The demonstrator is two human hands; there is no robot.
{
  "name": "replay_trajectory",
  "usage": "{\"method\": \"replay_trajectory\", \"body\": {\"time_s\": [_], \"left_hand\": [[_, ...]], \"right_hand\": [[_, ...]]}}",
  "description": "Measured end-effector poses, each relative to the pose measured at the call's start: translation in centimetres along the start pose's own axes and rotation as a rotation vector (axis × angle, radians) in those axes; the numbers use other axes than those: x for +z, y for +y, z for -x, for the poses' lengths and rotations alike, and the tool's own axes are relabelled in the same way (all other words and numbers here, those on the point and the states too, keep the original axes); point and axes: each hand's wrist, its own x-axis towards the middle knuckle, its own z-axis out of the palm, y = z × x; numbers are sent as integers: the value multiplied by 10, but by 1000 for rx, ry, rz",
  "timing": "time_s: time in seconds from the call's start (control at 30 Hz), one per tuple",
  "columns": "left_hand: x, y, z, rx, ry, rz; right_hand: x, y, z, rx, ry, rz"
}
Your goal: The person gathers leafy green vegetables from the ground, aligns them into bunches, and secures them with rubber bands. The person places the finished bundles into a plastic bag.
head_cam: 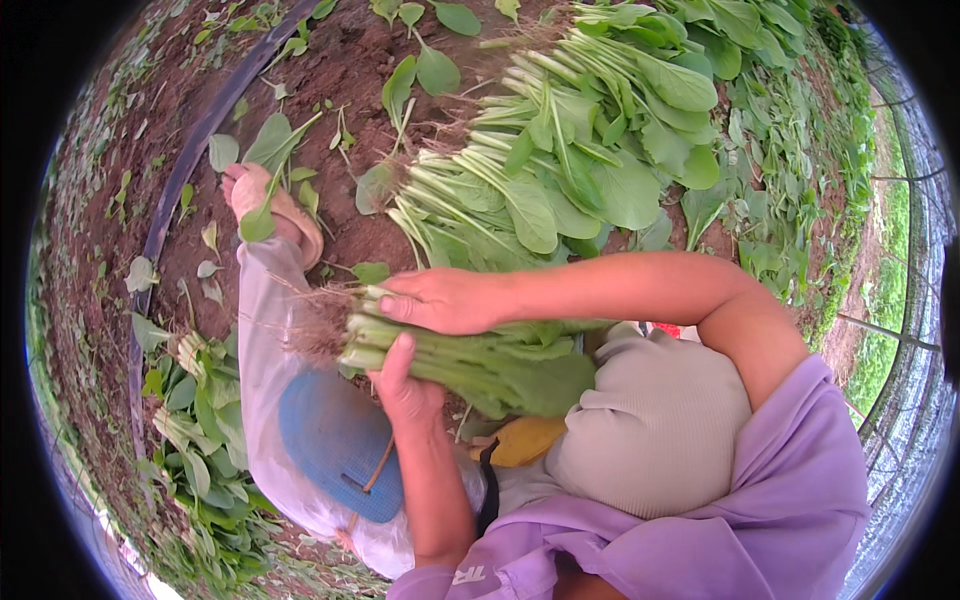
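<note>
A bunch of leafy greens (465, 367) lies level in front of my torso, with its thin tangled roots to the left and its leaves to the right. My right hand (442, 300) rests over the upper side of the pale stems near the roots. From below, my left hand (409, 382) grips the same stems, thumb on top. The fingers beneath the bunch are hidden. Just beyond my right hand, a long row of pulled greens (525, 165) lies on the soil, roots to the left.
More greens (202, 427) lie at lower left. A dark strip (184, 165) crosses the brown soil (330, 150). One sandalled foot (262, 199) is at upper left; a blue pad (337, 442) covers a knee. Something yellow (525, 441) shows below the bunch. Netting (919, 150) stands at right.
</note>
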Motion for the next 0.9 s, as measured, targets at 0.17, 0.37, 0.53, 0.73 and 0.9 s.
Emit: {"method": "replay_trajectory", "body": {"time_s": [0.17,0.37,0.53,0.73,0.9], "left_hand": [[-19,20,-7,-87,-296,-27],[-26,7,-20,-188,-265,-93],[-21,1,-26,-175,-271,-119],[-26,2,-25,-182,-282,-122],[-18,-1,-21,-202,-280,-132]], "right_hand": [[-83,68,-22,220,420,171],[-156,158,-5,342,497,910],[-151,153,-20,621,215,905],[-186,128,-2,466,29,515],[-184,143,6,381,172,392]]}}
